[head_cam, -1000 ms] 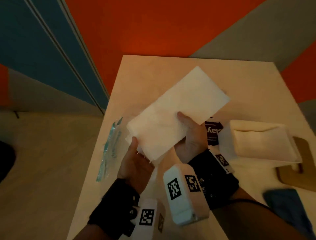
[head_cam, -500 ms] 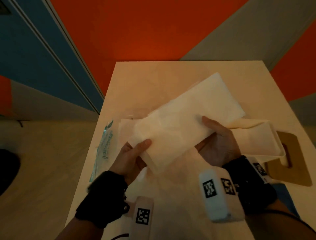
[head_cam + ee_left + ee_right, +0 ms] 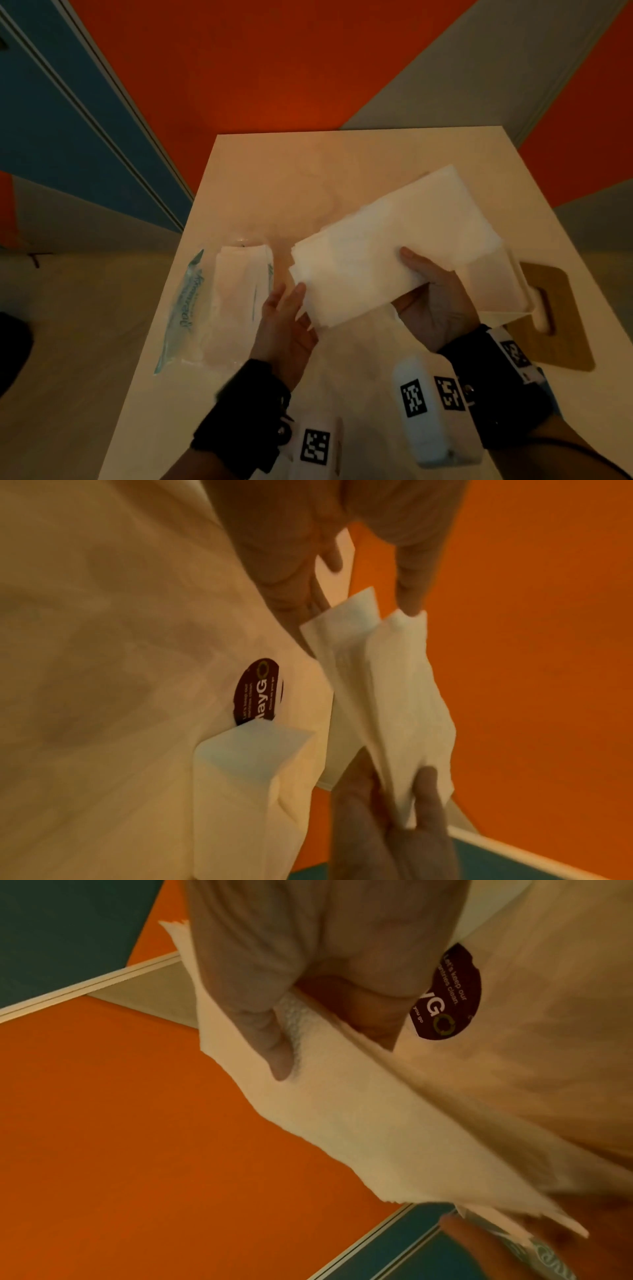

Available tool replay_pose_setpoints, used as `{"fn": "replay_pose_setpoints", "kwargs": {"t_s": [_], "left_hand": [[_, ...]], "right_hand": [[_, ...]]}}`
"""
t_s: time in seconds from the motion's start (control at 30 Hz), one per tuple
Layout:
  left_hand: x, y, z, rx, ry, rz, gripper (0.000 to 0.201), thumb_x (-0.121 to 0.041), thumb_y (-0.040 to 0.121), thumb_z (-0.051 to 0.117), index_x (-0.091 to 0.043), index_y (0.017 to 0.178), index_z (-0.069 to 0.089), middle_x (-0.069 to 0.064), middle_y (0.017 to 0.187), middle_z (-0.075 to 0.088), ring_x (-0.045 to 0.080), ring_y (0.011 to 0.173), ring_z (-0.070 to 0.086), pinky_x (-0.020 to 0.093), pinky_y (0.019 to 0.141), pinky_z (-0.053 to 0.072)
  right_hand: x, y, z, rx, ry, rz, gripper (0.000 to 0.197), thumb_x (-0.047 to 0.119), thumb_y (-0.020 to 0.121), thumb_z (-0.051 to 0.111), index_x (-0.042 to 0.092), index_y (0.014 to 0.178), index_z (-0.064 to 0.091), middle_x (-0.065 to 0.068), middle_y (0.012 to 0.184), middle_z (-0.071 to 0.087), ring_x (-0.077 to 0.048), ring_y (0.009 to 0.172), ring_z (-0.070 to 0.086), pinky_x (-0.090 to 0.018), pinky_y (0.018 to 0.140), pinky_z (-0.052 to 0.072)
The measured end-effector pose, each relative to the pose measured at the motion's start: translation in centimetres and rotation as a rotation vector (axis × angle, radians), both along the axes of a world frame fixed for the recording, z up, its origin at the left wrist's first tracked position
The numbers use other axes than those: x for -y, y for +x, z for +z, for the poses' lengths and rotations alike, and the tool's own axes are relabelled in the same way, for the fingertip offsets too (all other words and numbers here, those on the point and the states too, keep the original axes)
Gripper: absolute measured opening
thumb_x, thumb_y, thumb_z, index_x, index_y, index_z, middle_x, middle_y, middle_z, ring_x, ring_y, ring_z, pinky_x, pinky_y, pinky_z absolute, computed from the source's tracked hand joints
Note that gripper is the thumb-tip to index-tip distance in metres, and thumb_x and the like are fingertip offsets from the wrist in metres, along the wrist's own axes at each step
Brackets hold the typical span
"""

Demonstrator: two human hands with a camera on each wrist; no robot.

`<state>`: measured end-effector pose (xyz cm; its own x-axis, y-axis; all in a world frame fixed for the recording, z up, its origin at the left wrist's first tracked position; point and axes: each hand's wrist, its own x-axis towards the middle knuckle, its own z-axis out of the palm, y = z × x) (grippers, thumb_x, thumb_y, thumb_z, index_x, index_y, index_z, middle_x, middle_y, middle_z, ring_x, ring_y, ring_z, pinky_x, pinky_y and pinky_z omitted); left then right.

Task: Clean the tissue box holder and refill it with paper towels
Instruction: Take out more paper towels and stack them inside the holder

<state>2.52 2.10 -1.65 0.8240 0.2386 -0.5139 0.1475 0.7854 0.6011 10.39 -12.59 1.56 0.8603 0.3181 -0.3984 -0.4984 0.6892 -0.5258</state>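
Observation:
A thick stack of white paper towels (image 3: 387, 243) hangs tilted above the table. My right hand (image 3: 433, 298) grips its near long edge, thumb on top and fingers underneath. My left hand (image 3: 291, 301) has straight fingers that touch the stack's lower left end. The white tissue box holder (image 3: 496, 291) stands open under the stack's right part, mostly hidden. In the left wrist view the holder (image 3: 246, 777) stands beside the towel stack (image 3: 394, 696). In the right wrist view my thumb (image 3: 274, 1042) presses on the towel stack (image 3: 342, 1110).
An opened clear plastic towel package (image 3: 219, 301) lies at the table's left edge. A wooden lid (image 3: 565, 329) with a slot lies right of the holder. A dark round sticker (image 3: 260, 688) is stuck on the tabletop (image 3: 308, 178). Orange and blue walls stand behind.
The stack has moved right, over the holder, carried by my right hand. My left hand has loosened from gripping the stack's end to only touching it with straight fingers.

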Motion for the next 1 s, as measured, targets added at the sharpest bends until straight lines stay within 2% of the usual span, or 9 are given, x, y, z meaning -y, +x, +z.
{"fn": "replay_pose_setpoints", "kwargs": {"t_s": [0.1,0.17,0.23,0.43,0.57,0.73,0.87,0.93,1.0], "left_hand": [[2.1,0.4,0.0,-0.031,0.096,0.12,0.028,-0.01,0.086,0.053,-0.03,0.103,0.043,0.005,0.107,0.06,0.023,0.084,0.061,0.031,0.053,0.057],[3.2,0.9,0.3,-0.027,0.145,0.062,0.016,-0.013,0.088,0.051,-0.029,0.089,0.05,0.004,0.101,0.062,0.021,0.081,0.061,0.03,0.054,0.055],[4.1,1.6,0.8,-0.038,0.147,-0.012,0.006,-0.019,0.088,0.051,-0.023,0.087,0.055,0.003,0.098,0.063,0.02,0.082,0.061,0.028,0.054,0.055],[5.2,3.0,1.8,-0.046,0.173,-0.194,0.014,-0.032,0.086,0.051,-0.027,0.094,0.063,-0.003,0.1,0.069,0.016,0.088,0.066,0.033,0.065,0.061],[5.6,3.7,1.9,0.011,0.337,-0.168,0.017,-0.02,0.088,0.05,-0.025,0.089,0.066,-0.01,0.083,0.075,0.012,0.081,0.068,0.035,0.072,0.058],[5.6,4.6,2.6,0.051,0.524,-0.117,0.019,-0.012,0.089,0.047,-0.024,0.088,0.062,-0.006,0.083,0.069,0.007,0.072,0.066,0.025,0.065,0.057],[6.2,5.2,2.9,0.042,0.641,-0.143,0.017,-0.013,0.089,0.047,-0.023,0.097,0.059,-0.002,0.09,0.064,0.013,0.08,0.062,0.027,0.068,0.055],[6.6,5.8,2.9,0.02,0.751,-0.14,0.012,-0.014,0.089,0.05,-0.022,0.093,0.058,-0.002,0.088,0.063,0.019,0.085,0.058,0.034,0.074,0.051],[6.9,6.7,2.7,-0.018,0.95,-0.154,0.009,-0.016,0.088,0.054,-0.022,0.081,0.055,-0.002,0.081,0.06,0.021,0.085,0.055,0.025,0.066,0.047]], "right_hand": [[0.9,0.1,-0.2,0.007,0.005,-0.047,0.074,0.007,0.054,0.072,0.011,0.126,0.054,-0.011,0.121,0.063,-0.027,0.108,0.063,-0.042,0.077,0.059],[1.6,0.1,-0.5,0.019,0.026,-0.057,0.07,0.011,0.038,0.085,0.012,0.106,0.068,-0.01,0.109,0.071,-0.026,0.1,0.067,-0.044,0.074,0.06],[2.6,0.2,-0.7,0.041,0.037,-0.063,0.042,0.01,0.042,0.082,0.014,0.084,0.075,-0.007,0.094,0.075,-0.022,0.088,0.072,-0.039,0.066,0.061],[4.7,0.4,-0.8,0.096,0.003,-0.082,0.045,0.004,0.066,0.06,0.019,0.108,0.062,-0.006,0.107,0.07,-0.022,0.099,0.068,-0.043,0.081,0.057],[6.8,0.8,-0.9,0.137,-0.028,-0.071,0.044,0.005,0.065,0.061,0.023,0.105,0.061,0.001,0.091,0.076,-0.019,0.087,0.072,-0.039,0.065,0.062],[10.9,2.8,-0.1,0.155,-0.087,-0.004,0.098,0.021,0.031,0.093,0.014,0.121,0.057,-0.005,0.105,0.073,-0.027,0.101,0.068,-0.038,0.065,0.06],[12.7,3.9,0.8,0.198,-0.4,0.111,0.036,0.0,0.073,0.066,0.022,0.101,0.062,0.001,0.088,0.072,-0.022,0.086,0.066,-0.032,0.055,0.061],[13.6,4.6,0.8,0.214,-0.599,0.184,0.031,-0.003,0.083,0.057,0.023,0.101,0.059,0.001,0.094,0.066,-0.021,0.088,0.062,-0.034,0.062,0.061],[14.4,5.3,1.0,0.278,-0.872,0.261,0.031,0.0,0.083,0.061,0.017,0.108,0.055,-0.005,0.105,0.063,-0.029,0.1,0.06,-0.043,0.08,0.057]]}}
